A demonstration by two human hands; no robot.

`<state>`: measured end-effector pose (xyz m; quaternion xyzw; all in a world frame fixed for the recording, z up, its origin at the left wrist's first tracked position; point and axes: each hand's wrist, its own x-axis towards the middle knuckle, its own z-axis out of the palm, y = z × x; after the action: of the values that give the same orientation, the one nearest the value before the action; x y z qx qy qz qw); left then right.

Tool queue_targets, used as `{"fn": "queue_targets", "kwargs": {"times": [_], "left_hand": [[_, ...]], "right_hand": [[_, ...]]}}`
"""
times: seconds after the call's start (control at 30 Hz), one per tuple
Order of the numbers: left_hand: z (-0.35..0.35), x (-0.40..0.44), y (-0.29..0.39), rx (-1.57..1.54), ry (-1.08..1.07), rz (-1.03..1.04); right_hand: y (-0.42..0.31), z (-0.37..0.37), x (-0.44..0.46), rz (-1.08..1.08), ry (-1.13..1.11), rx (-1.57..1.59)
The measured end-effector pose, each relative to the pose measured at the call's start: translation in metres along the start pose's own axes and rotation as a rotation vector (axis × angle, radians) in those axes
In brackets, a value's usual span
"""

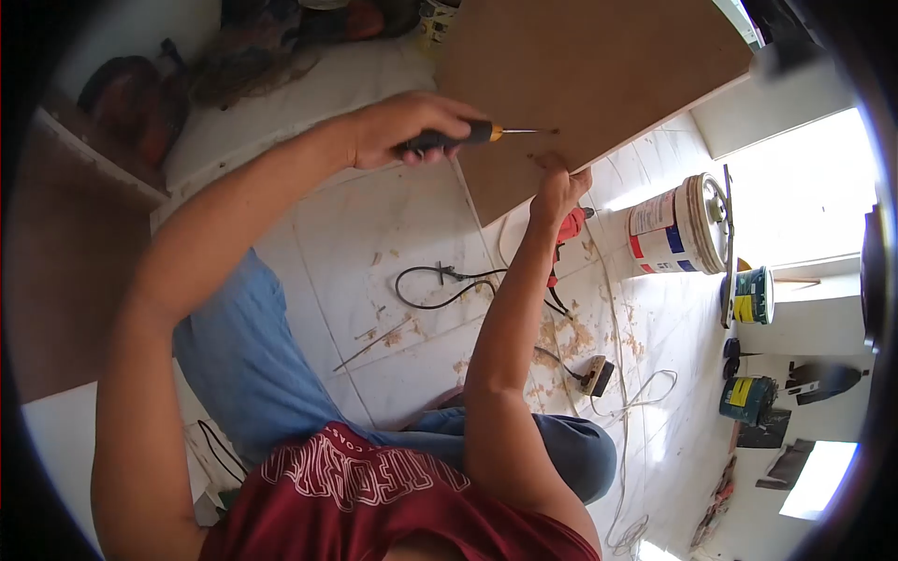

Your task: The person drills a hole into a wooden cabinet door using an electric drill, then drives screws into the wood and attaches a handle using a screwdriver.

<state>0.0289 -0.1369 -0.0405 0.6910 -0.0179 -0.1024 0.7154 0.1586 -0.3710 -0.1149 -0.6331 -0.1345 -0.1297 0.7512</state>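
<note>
My left hand [412,129] is closed around the black and yellow handle of a screwdriver [482,132]. The screwdriver's metal shaft points right, and its tip meets a small dark spot, perhaps a screw head, on a brown wooden panel [599,65]. Just below the tip, my right hand [558,192] grips the panel's lower edge, with some fingertips on the brown face near a second dark spot. Part of that hand's grip is hidden. Behind my right wrist, a red power drill [571,224] lies on the floor, partly covered by the arm.
A black cable [430,305] loops over the white tiled floor [346,224], among wood shavings. A power socket box [599,376] with a white cord lies to the right. Beyond stand a white paint bucket [659,229] and green tubs [748,397]. Another brown panel [75,290] is at left.
</note>
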Motion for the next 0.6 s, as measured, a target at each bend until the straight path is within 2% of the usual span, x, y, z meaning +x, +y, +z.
{"fn": "queue_targets", "kwargs": {"times": [0.03,0.13,0.23,0.33,0.53,0.6], "left_hand": [[-0.003,-0.005,0.011,-0.333,-0.080,-0.182],[0.002,-0.003,0.005,-0.501,-0.055,-0.417],[-0.002,0.004,0.009,-0.204,-0.031,-0.382],[-0.002,0.019,-0.020,0.811,0.168,0.315],[0.008,0.013,-0.018,1.170,0.400,0.609],[0.002,0.003,0.014,0.383,0.155,0.104]], "right_hand": [[-0.002,0.003,-0.001,-0.009,0.030,-0.009],[-0.009,0.011,-0.003,-0.001,0.065,0.056],[-0.007,0.010,-0.004,0.017,0.044,0.012],[-0.008,0.007,-0.005,-0.014,0.047,-0.043],[-0.006,0.009,-0.003,-0.015,0.036,0.034],[-0.001,0.009,-0.003,-0.024,0.043,0.055]]}}
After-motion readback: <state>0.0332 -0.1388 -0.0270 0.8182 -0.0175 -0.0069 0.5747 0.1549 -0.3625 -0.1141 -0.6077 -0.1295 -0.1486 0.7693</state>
